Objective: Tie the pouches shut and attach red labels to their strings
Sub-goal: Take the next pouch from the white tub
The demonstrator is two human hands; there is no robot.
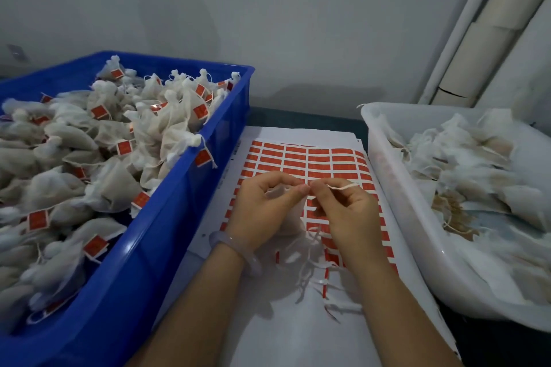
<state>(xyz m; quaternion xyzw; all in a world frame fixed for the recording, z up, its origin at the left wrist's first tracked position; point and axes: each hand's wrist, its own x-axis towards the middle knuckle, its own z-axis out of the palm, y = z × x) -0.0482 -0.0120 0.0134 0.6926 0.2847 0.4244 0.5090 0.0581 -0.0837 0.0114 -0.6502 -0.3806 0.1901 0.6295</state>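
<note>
Over the sheet of red labels (316, 158), between the two bins, your hands meet fingertip to fingertip. Left hand (262, 205): fingers curled round the neck of one pouch (287, 225), thumb and forefinger pinching at its top. Right hand (343, 208): clamped on the string (343, 186), with the free end poking out to the right above the knuckles. Your fingers cover the neck, so whether a knot is already formed cannot be told. Handling estimate: the pouch looks like thin, limp, light mesh, and it sags below your left palm, so it will not hold shape by itself. Keep your grip at the gathered neck, not the body. The string looks fine and probably slips, so pinch it close to the neck for tension and leave the tail free for the label. Labelled pouches (119, 143) fill the blue crate (167, 232) at your left. Loose, unlabelled ones (465, 164) lie in the white tub (402, 217) at your right. Offcut scraps (313, 274) litter the sheet near your wrists.
</note>
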